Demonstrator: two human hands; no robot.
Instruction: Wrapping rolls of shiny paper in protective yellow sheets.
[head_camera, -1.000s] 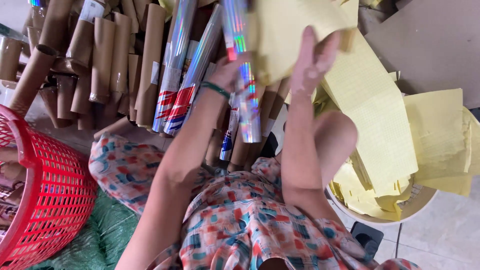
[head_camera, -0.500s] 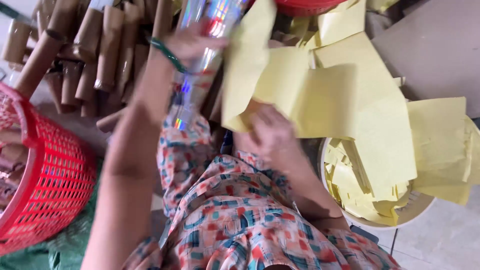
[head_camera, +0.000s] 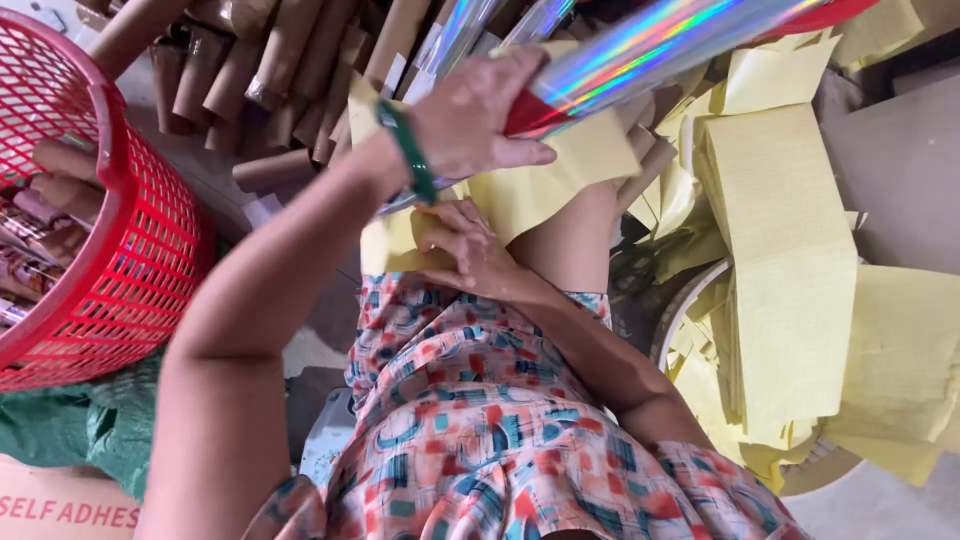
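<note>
My left hand (head_camera: 480, 115), with a green bangle at the wrist, grips a shiny rainbow-foil tube (head_camera: 650, 45) that slants up to the right; its near end is red. Under the tube lies a yellow paper sheet (head_camera: 540, 185), resting across my knee. My right hand (head_camera: 465, 250) holds the lower edge of that sheet against my lap, fingers curled on the paper. My patterned dress fills the bottom of the view.
A red plastic basket (head_camera: 130, 230) with rolled items stands at the left. Many brown cardboard tubes (head_camera: 250, 70) lean behind. A stack of yellow sheets (head_camera: 790, 270) spills over a round basin (head_camera: 675, 315) at the right. A green bag (head_camera: 90, 425) lies lower left.
My left hand has brought the foil tube down from upright to lie slanted across the yellow sheet. My right hand has dropped from the raised paper to my lap, holding the sheet.
</note>
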